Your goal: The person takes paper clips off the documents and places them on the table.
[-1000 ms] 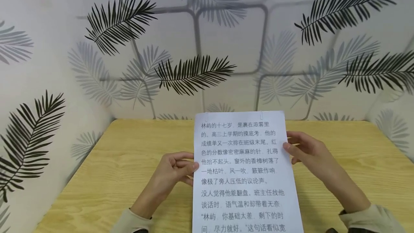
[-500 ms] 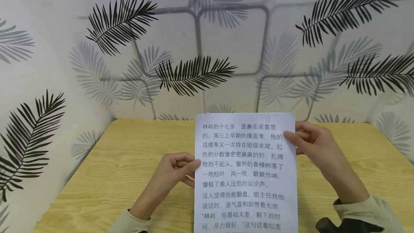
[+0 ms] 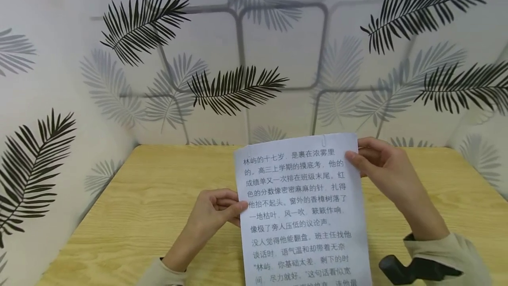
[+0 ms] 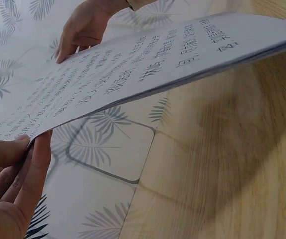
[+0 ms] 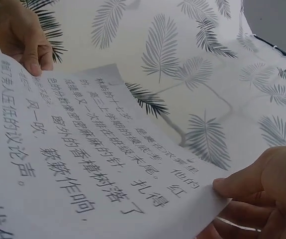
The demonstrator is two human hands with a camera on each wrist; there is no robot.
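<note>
A clipped stack of printed sheets (image 3: 297,215), covered in large Chinese text, is held up over the table. My left hand (image 3: 214,215) pinches its left edge, thumb on the printed face and fingers behind. Higher up on the opposite edge, my right hand (image 3: 382,169) grips it the same way, thumb (image 5: 225,186) in front. A paper clip (image 3: 323,140) sits on the top edge towards the right. The left wrist view shows the layered edge of the sheets (image 4: 182,77) bowed above the wood. In the head view the lower end of the stack runs out of frame.
A light wood-grain table (image 3: 158,189) lies beneath. Behind and to the left stand walls covered with a leaf pattern (image 3: 278,47). A black device (image 3: 416,270) is near the right sleeve (image 3: 448,255).
My right hand has moved up along with the right side of the stack, so the top edge now slants up to the right. My left hand keeps its place at the left edge.
</note>
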